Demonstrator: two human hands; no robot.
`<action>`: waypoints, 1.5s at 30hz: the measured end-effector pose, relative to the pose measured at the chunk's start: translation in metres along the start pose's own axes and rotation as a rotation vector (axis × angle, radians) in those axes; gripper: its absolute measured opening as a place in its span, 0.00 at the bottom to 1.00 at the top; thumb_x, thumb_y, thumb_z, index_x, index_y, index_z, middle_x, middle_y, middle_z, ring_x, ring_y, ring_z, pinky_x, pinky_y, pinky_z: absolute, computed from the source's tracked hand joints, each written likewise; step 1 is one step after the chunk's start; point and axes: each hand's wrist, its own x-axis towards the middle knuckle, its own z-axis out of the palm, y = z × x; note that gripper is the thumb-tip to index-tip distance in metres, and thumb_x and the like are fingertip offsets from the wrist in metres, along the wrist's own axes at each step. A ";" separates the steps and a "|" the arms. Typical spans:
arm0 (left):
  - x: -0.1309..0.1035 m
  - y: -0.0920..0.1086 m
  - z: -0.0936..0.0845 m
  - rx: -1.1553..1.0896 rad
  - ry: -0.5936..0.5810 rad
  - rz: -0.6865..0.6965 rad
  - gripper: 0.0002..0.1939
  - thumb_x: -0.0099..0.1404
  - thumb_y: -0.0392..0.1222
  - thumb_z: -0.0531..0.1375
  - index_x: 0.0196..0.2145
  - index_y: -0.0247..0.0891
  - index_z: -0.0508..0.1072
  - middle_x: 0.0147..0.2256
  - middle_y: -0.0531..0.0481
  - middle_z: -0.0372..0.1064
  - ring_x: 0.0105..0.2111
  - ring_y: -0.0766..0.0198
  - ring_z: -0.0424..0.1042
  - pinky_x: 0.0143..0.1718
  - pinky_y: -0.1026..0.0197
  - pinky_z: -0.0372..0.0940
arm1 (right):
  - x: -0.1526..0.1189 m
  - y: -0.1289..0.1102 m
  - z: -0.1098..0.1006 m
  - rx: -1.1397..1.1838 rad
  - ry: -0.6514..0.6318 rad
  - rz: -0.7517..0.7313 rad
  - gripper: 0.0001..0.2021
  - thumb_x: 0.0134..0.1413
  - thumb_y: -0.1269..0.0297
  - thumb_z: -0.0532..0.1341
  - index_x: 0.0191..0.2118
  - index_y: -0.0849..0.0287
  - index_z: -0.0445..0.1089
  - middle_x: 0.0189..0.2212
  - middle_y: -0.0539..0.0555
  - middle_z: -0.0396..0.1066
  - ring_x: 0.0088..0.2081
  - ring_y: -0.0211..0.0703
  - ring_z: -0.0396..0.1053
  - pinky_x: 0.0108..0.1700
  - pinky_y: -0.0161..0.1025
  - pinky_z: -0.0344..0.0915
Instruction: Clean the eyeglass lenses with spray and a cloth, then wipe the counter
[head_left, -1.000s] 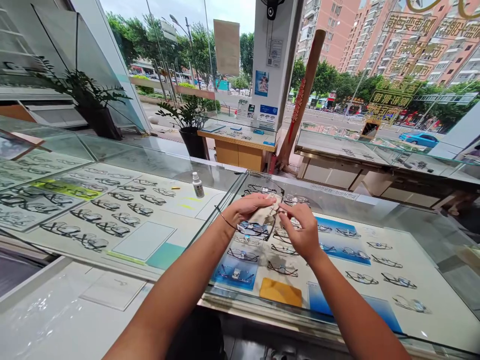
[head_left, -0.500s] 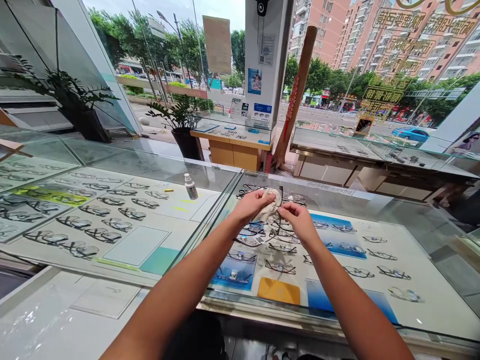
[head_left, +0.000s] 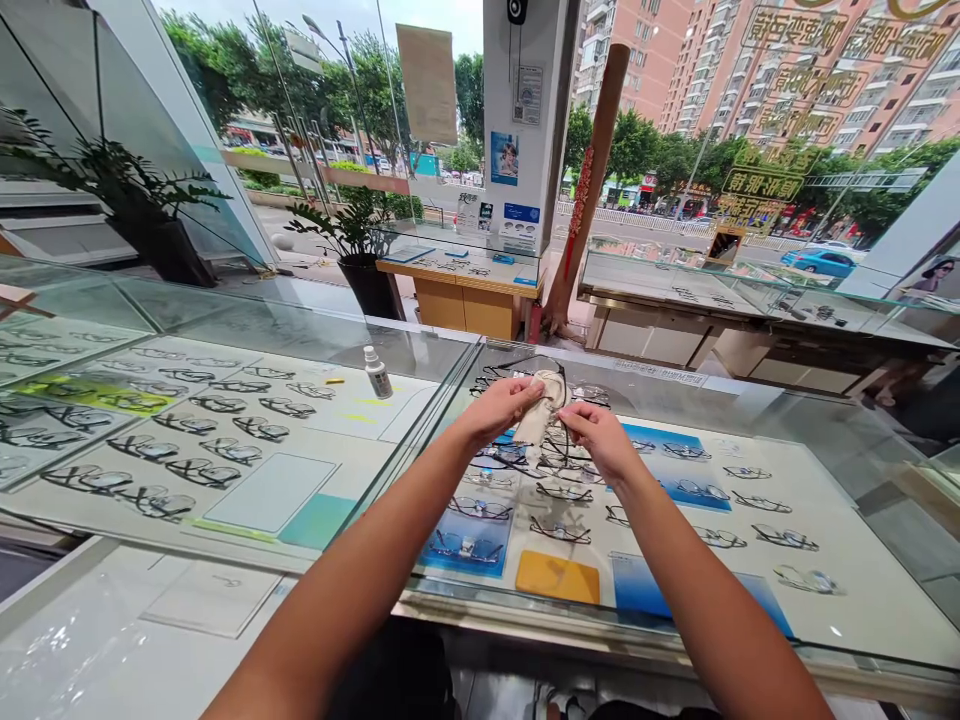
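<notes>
The left hand (head_left: 496, 410) is nearly closed, thumb and fingers pinching a pale cloth (head_left: 534, 422) folded over part of a pair of dark-rimmed glasses (head_left: 564, 392). The right hand (head_left: 600, 437) is closed to a pinch too, thumb and forefinger at the frame just beside the cloth (its other fingers are curled in). The glasses, the thing being handled, are thus held between the two hands, above the glass-topped worktop (head_left: 660, 640); exactly how the arms of the frame lie is hard to tell, with so many frames showing behind them.

Beneath the glass, under and around the hands, lie rows of spectacles (head_left: 561, 530), some on blue cards (head_left: 457, 545). A mustard-yellow pouch (head_left: 557, 577) (or a flat case, perhaps) lies near the front edge. To the left, a white-capped bottle (head_left: 378, 375) stands upright, with a small yellow stick (head_left: 334, 380) near it and more rows of frames (head_left: 214, 470) further left.

Farther out, two potted plants (head_left: 367, 270) stand behind the cases, and a low wooden cabinet (head_left: 465, 303) sits by a white pillar (head_left: 521, 160). A slanted wooden post (head_left: 592, 180) leans beside the pillar; trees, a street and a blue car (head_left: 819, 262) show through the window.
</notes>
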 end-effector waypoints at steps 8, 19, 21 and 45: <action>0.000 0.002 -0.004 -0.064 -0.165 -0.010 0.25 0.59 0.57 0.75 0.40 0.32 0.78 0.32 0.48 0.74 0.29 0.66 0.71 0.34 0.65 0.65 | 0.001 -0.003 -0.004 0.017 -0.133 0.040 0.28 0.35 0.40 0.80 0.28 0.60 0.74 0.22 0.47 0.62 0.25 0.35 0.51 0.30 0.38 0.42; -0.001 -0.005 0.003 -0.085 -0.179 -0.008 0.25 0.56 0.53 0.77 0.42 0.32 0.79 0.32 0.48 0.75 0.30 0.66 0.72 0.33 0.66 0.62 | 0.001 0.004 -0.007 0.020 -0.221 0.097 0.29 0.39 0.38 0.80 0.29 0.60 0.74 0.21 0.47 0.61 0.24 0.35 0.50 0.30 0.39 0.42; -0.003 -0.005 0.003 -0.087 -0.199 -0.011 0.24 0.57 0.52 0.76 0.43 0.33 0.78 0.33 0.48 0.76 0.30 0.66 0.72 0.32 0.66 0.62 | 0.000 0.003 -0.007 0.007 -0.256 0.096 0.29 0.40 0.38 0.79 0.31 0.61 0.76 0.21 0.47 0.61 0.25 0.35 0.51 0.30 0.39 0.43; -0.004 -0.007 0.007 -0.052 -0.133 0.017 0.24 0.61 0.55 0.74 0.42 0.34 0.73 0.34 0.49 0.74 0.31 0.65 0.71 0.35 0.64 0.64 | 0.002 0.000 -0.010 -0.038 -0.164 -0.039 0.32 0.48 0.30 0.71 0.31 0.54 0.63 0.24 0.44 0.56 0.26 0.38 0.49 0.31 0.38 0.48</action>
